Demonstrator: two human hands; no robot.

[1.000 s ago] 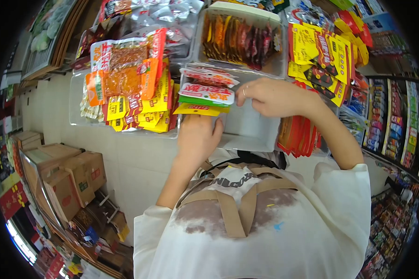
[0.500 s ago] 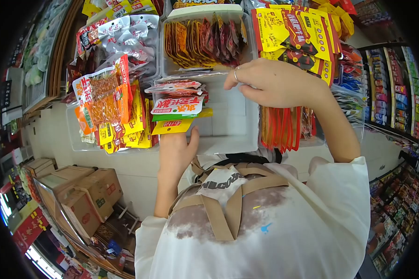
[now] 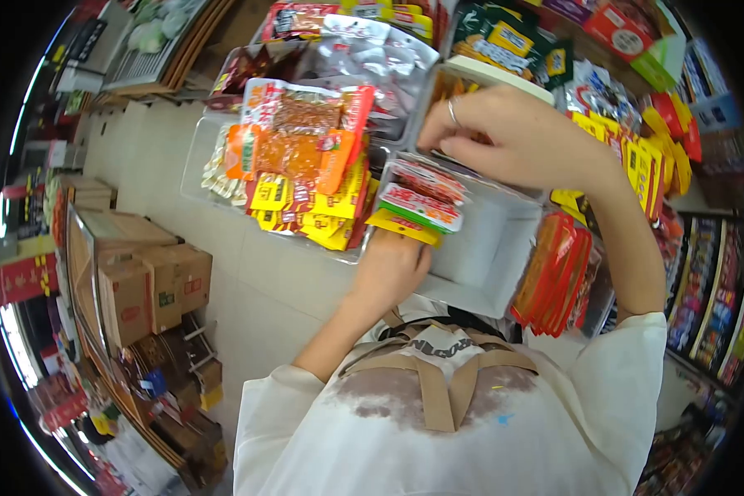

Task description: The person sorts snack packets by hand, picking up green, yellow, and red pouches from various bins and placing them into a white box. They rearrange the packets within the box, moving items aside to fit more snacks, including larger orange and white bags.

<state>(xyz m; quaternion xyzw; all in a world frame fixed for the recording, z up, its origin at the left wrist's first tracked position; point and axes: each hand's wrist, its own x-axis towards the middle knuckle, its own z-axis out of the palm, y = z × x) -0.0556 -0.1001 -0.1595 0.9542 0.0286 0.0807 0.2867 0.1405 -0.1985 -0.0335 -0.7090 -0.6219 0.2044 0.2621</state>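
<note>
Your left hand [image 3: 391, 269] is up at the front-left corner of the clear bin [image 3: 488, 248], back of the hand toward you. Its fingers run up under the yellow packet [image 3: 401, 226] & out of sight. It's touching that packet for sure, but can't tell how tight the grip is.

The yellow packet is the bottom of a small stack of packets [image 3: 426, 197]. The red & white ones above it are fanned & tilted, leaning out over the bin's left wall. The rest of the bin, to the right of the stack, shows bare white floor.

Your right hand [image 3: 517, 140] is above & behind the stack, over the bin's back edge, w/ a ring [image 3: 453, 111] on one finger. Its fingers are curled in, tips bent down & close together. Can't tell if they've got anything pinched, as the tips are hidden by the hand itself. It's near the stack's top but not touching it, as far as shows.

Just beside on the left, a second bin [image 3: 197, 169] is packed w/ orange packets [image 3: 293, 153] on top. Silver packets [image 3: 364, 54] sit in the bin above that. Red packets [image 3: 554, 277] hang on the right, below your right forearm. Cardboard boxes [image 3: 153, 289] are on the floor, well apart at lower left.
</note>
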